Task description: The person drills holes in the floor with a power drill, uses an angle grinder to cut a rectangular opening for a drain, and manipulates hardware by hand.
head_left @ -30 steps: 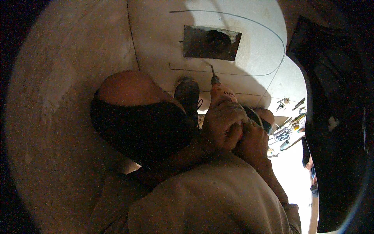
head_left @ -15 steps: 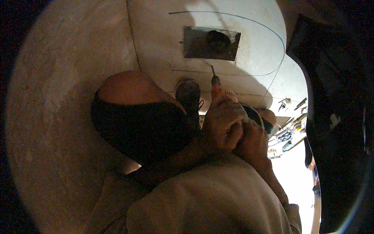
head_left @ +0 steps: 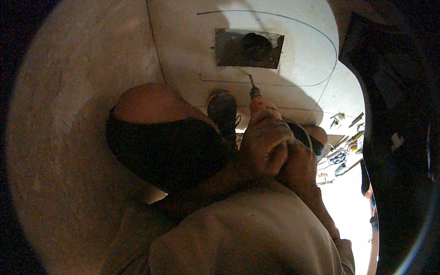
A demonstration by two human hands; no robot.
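Observation:
Both my hands are closed around an orange power drill [head_left: 262, 104] that points away from me. My left hand [head_left: 266, 137] wraps the drill's body just behind the chuck. Close behind it, my right hand [head_left: 300, 165] grips the rear of the drill, where the handle is hidden by my fingers. A thin drill bit [head_left: 251, 81] reaches a pale panel [head_left: 293, 34], crossing a dark drawn line. Whether its tip touches the panel, I cannot tell. Just beyond the tip is a rectangular cut-out [head_left: 229, 48] with a dark round shape [head_left: 256, 43] inside.
A curved drawn line [head_left: 316, 31] rounds the cut-out's right side. My dark shoe [head_left: 222, 110] is left of the drill, between my bent knees. Scattered tools [head_left: 338, 156] lie in bright light at the right, before a dark upright shape [head_left: 398, 137]. A rough wall [head_left: 68, 114] rises at the left.
The drill and both hands sit very slightly lower and further right in the picture, while the panel appears a little higher. The grip is unchanged.

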